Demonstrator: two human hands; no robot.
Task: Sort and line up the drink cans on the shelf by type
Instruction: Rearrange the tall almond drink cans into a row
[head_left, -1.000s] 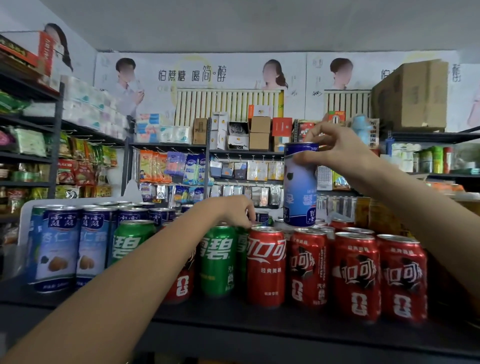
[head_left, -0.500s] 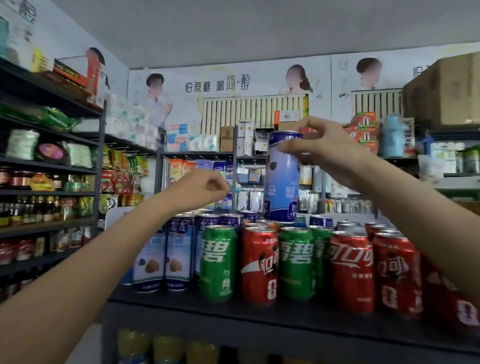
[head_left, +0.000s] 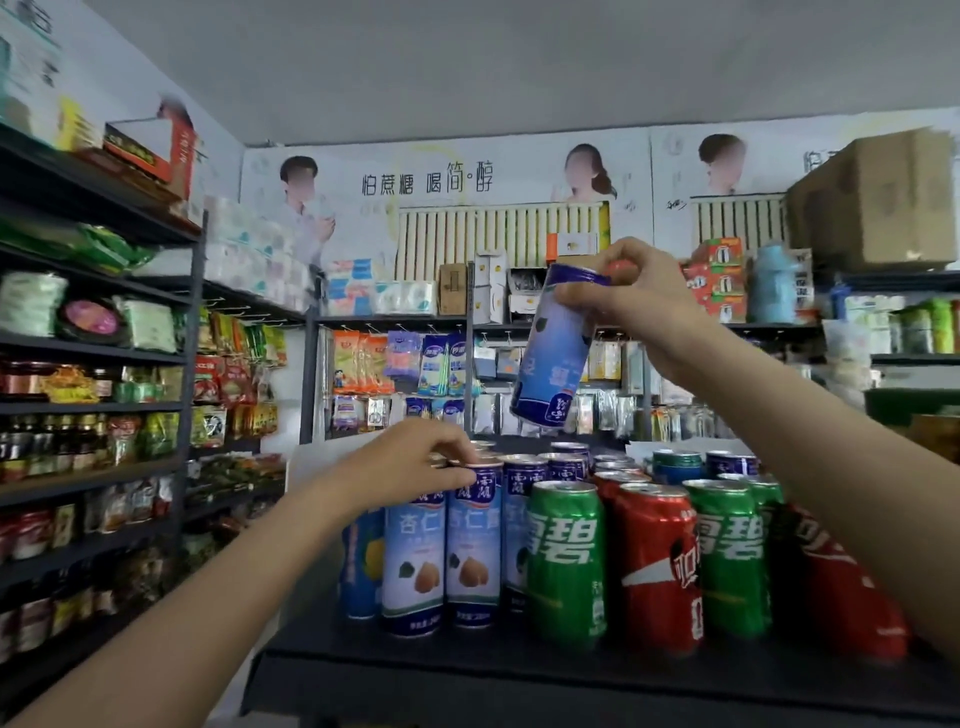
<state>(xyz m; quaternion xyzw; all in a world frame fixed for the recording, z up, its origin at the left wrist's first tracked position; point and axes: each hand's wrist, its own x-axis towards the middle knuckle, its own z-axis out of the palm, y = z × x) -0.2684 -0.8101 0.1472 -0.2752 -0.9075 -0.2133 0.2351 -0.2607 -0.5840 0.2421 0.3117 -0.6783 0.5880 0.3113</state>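
My right hand grips a tall blue-and-white can by its top rim and holds it tilted in the air above the shelf. Below it, my left hand has its curled fingers on the top of a blue-and-white can in the left group. Mixed rows of green cans and red cans stand to the right on the black shelf. More blue can tops sit behind them.
A dark rack of snacks, jars and bottles runs along the left. Further shelves with packets and boxes stand behind. A large cardboard box sits high at the right.
My left hand came down from the air onto the top of a blue can. The raised can in my right hand tilted and moved slightly. The view shifted left.
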